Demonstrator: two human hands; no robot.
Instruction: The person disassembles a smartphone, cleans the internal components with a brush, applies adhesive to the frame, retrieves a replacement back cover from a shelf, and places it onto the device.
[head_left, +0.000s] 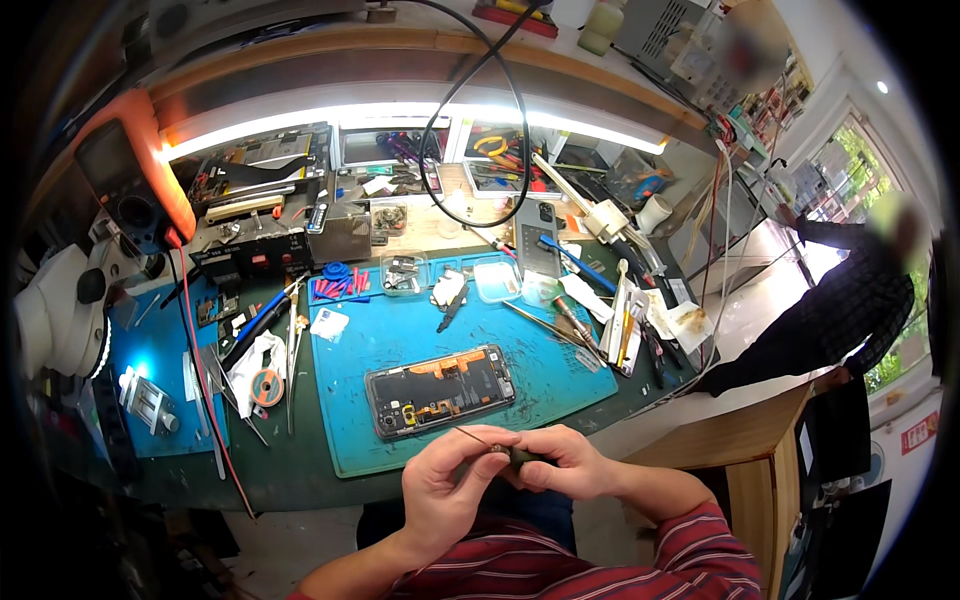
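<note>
Below the blue mat's front edge, my left hand (448, 478) is closed on a small part with a thin metal rod (472, 436) pointing up and left. My right hand (566, 464) grips a small dark object (523, 457) beside it, touching my left hand's fingers; the join between the pieces is hidden. Just beyond them, an opened phone (440, 392), with orange flex cables and a dark battery showing, lies on the blue mat (340, 450).
Hand tools (630, 320), small containers (498, 283) and a solder spool (266, 388) crowd the bench. At left are a microscope (52, 318) and an orange multimeter (135, 175); a black cable loop hangs overhead. A person (815, 320) stands at right beside a wooden cabinet (765, 475).
</note>
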